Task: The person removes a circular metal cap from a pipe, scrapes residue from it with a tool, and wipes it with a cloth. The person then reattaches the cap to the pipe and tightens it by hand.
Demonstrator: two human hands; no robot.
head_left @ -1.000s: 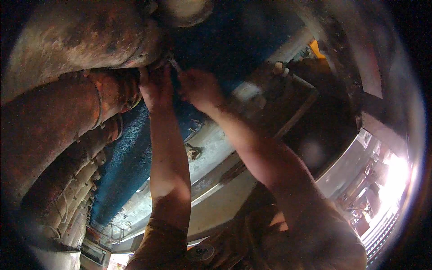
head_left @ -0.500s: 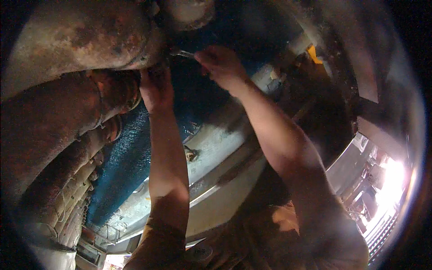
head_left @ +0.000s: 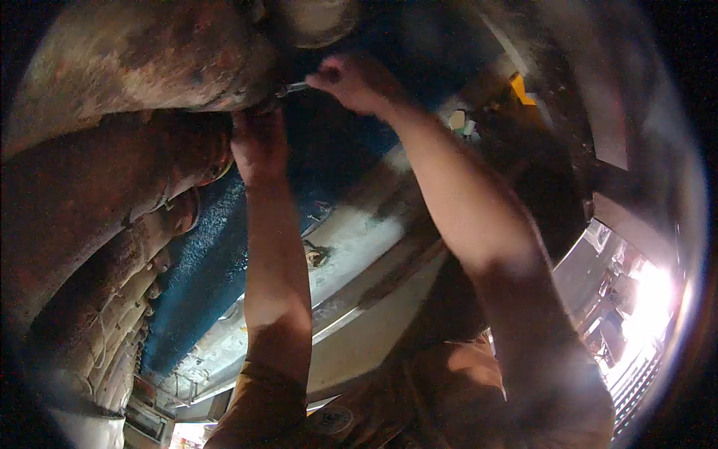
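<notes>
My right hand (head_left: 351, 81) is closed on the end of a slim, shiny wrench (head_left: 297, 87). The wrench's far end reaches a dark spot at the right edge of a large rusty rounded housing (head_left: 164, 60), where the fitting is too dark to make out. Just below that spot, my left hand (head_left: 259, 150) is raised against the underside of the housing. Its fingers lie in shadow, so what they touch is hidden. Beside the left wrist ends a thick rusty pipe (head_left: 127, 179).
Behind my forearms runs a dark blue surface (head_left: 202, 277) beside a pale, worn beam (head_left: 359, 243). A jointed, segmented row of rusty parts (head_left: 112, 329) descends at the left. A yellow piece (head_left: 521, 90) shows at upper right; bright light (head_left: 651, 299) glares at far right.
My right hand has moved a little up and left, swinging the wrench's held end upward. The left hand stays nearly in place.
</notes>
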